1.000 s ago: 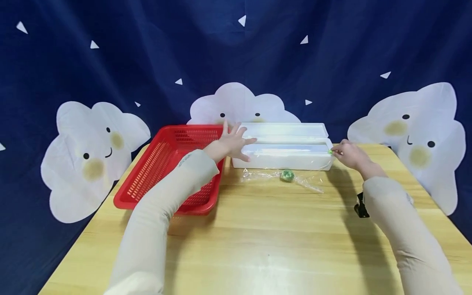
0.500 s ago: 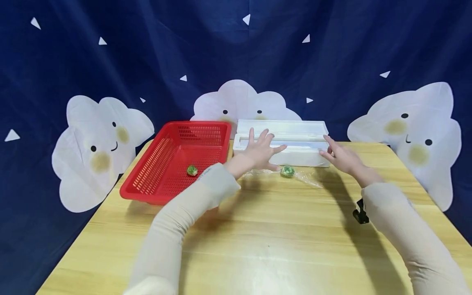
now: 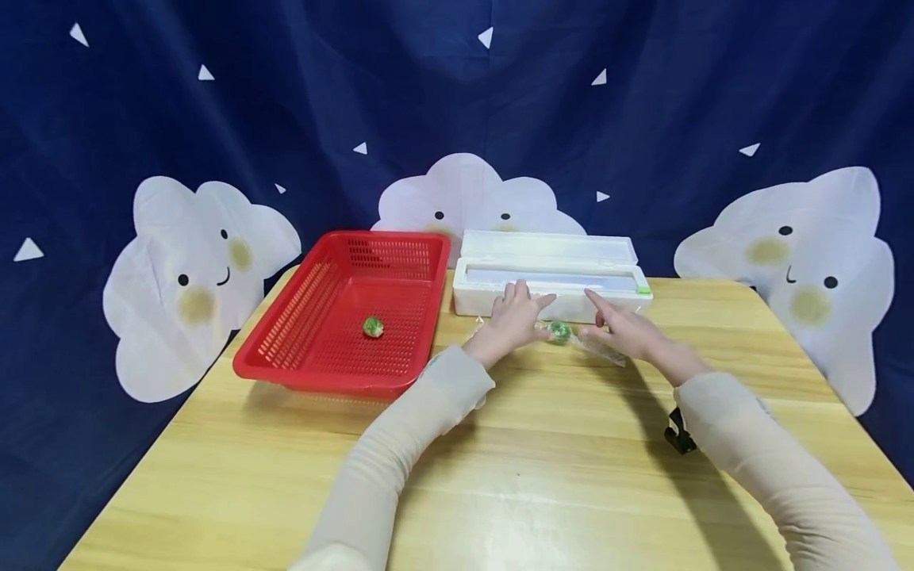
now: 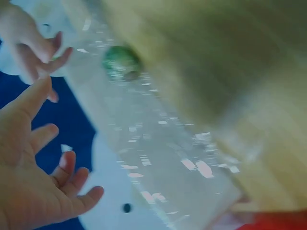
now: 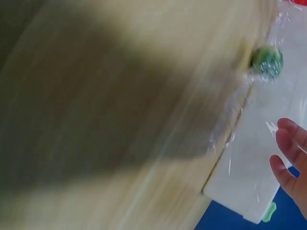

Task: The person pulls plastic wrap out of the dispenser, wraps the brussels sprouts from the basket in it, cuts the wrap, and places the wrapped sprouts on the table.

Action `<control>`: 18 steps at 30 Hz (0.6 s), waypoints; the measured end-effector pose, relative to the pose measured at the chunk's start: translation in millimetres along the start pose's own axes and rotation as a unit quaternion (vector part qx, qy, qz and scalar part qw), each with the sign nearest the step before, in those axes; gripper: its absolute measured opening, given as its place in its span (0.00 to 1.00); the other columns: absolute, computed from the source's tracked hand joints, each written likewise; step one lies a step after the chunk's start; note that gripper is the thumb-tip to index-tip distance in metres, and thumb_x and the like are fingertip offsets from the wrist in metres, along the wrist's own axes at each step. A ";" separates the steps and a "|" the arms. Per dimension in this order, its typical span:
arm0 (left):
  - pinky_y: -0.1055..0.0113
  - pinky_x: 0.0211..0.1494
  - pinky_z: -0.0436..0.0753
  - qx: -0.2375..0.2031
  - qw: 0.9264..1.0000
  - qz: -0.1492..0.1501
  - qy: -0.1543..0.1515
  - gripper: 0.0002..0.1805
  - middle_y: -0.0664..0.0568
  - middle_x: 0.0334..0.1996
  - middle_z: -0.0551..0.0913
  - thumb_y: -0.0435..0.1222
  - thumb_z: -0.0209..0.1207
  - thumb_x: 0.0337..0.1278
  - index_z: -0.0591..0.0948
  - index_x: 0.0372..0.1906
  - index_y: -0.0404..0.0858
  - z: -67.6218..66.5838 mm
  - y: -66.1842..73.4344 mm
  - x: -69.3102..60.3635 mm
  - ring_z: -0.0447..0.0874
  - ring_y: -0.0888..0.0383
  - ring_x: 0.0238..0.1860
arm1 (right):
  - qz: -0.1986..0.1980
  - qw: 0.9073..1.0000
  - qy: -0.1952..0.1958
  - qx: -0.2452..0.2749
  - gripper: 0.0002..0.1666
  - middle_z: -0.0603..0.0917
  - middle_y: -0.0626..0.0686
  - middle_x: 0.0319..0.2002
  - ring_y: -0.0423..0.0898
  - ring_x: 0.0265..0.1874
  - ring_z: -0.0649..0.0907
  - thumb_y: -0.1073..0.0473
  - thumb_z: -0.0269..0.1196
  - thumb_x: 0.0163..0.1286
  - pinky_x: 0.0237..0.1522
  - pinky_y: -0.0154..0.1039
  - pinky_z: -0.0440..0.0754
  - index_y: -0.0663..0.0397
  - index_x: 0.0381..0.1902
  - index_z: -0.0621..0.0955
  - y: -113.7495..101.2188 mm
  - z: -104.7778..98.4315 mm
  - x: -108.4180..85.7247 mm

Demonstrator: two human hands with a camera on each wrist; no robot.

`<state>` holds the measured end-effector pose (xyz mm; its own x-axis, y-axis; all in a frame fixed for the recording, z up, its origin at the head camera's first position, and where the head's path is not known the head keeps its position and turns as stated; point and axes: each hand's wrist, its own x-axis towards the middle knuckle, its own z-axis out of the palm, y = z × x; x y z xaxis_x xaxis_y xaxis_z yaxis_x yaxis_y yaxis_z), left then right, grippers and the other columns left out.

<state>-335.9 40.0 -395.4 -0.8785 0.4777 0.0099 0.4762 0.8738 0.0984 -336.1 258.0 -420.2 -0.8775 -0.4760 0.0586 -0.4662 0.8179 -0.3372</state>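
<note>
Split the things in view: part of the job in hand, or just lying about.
Seemingly in the job:
left hand and right hand
green ball with clear film
open white box

Seemingly just about:
red basket and second green ball inside it (possibly linked)
black item (unclear what)
cloud-print curtain

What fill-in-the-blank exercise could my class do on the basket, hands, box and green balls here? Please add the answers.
1. The basket is the colour ____.
2. Including the one by the clear film, the green balls in view number ____.
3. The hand nearer the basket is the person's ____ one.
4. The lid of the box is not shut but ____.

Missing words: red; two; left; open.
</note>
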 end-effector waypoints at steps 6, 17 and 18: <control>0.70 0.37 0.60 0.011 0.997 0.035 -0.069 0.36 0.50 0.43 0.62 0.58 0.59 0.48 0.62 0.65 0.62 22.6 -9.8 8.4 0.56 0.56 0.43 | -0.004 1.000 -0.021 -0.012 0.46 0.78 0.56 0.34 0.44 0.24 0.75 0.47 0.56 0.65 0.30 0.44 0.74 0.66 0.68 0.48 -9.3 16.7 2.3; 0.59 0.55 0.63 0.043 0.999 0.016 -0.023 0.34 0.46 0.50 0.64 0.60 0.58 0.46 0.66 0.62 0.62 49.2 -12.9 20.3 0.59 0.53 0.52 | -0.022 0.997 0.009 -0.067 0.41 0.82 0.61 0.36 0.59 0.36 0.81 0.46 0.61 0.60 0.36 0.54 0.78 0.64 0.62 0.62 -14.2 38.2 10.4; 0.58 0.55 0.63 0.041 0.999 0.012 -0.019 0.33 0.46 0.50 0.64 0.59 0.58 0.46 0.67 0.62 0.62 50.1 -13.1 21.1 0.60 0.53 0.52 | -0.026 0.997 0.018 -0.071 0.38 0.81 0.61 0.36 0.59 0.34 0.81 0.47 0.62 0.59 0.34 0.54 0.78 0.65 0.59 0.64 -14.4 39.8 11.8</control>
<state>-358.7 43.2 -446.4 -0.8652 0.5007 -0.0276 0.5004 0.8656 0.0172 -335.3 227.8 -452.0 -0.8540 -0.5091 0.1070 -0.5201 0.8311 -0.1968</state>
